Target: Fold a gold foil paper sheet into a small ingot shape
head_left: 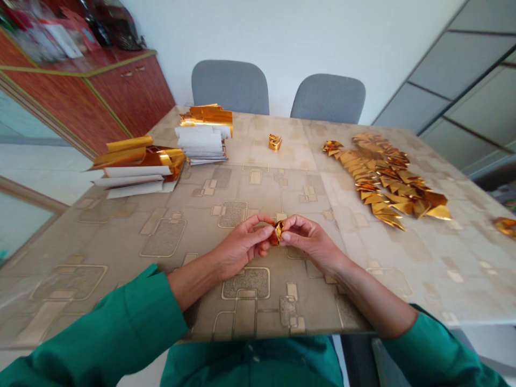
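Observation:
Between my two hands, just above the near middle of the table, is a small folded piece of gold foil paper. My left hand pinches its left side between thumb and fingers. From the right, my right hand grips the other side with thumb and forefinger. Parts of the piece are hidden behind the fingertips. Farther back, a similar small folded gold piece stands alone on the table. To the right lies a long chain of many interlocked folded gold pieces, curved back on itself.
Stacks of gold-and-white paper sheets, one nearer and one farther, lie at the back left of the patterned table. Another gold piece sits at the right edge. Two grey chairs stand behind; a red-brown cabinet is at left.

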Motion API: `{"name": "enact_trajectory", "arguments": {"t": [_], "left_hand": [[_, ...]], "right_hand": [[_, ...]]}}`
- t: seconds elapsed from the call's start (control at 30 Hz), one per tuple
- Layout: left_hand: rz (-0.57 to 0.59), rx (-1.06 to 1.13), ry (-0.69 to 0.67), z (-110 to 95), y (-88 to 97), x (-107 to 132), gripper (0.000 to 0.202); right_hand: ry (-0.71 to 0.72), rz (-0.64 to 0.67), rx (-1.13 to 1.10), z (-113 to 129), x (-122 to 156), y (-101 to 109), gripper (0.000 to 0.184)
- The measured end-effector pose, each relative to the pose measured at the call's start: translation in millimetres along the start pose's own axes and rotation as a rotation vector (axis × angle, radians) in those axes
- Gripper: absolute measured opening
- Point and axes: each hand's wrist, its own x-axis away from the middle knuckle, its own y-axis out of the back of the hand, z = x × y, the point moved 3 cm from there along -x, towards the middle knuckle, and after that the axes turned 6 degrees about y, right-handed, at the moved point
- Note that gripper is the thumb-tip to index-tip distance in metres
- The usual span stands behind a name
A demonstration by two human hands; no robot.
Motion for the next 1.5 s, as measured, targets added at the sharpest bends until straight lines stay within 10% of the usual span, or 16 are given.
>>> {"name": "enact_trajectory", "arguments": {"t": [1.5], "left_hand": [[0.057, 0.167, 0.049, 1.1, -7.8, 9.5, 0.021]], "right_hand": [[-0.200, 0.040, -0.329, -3.0, 7.3, -3.3, 0.029]]}}
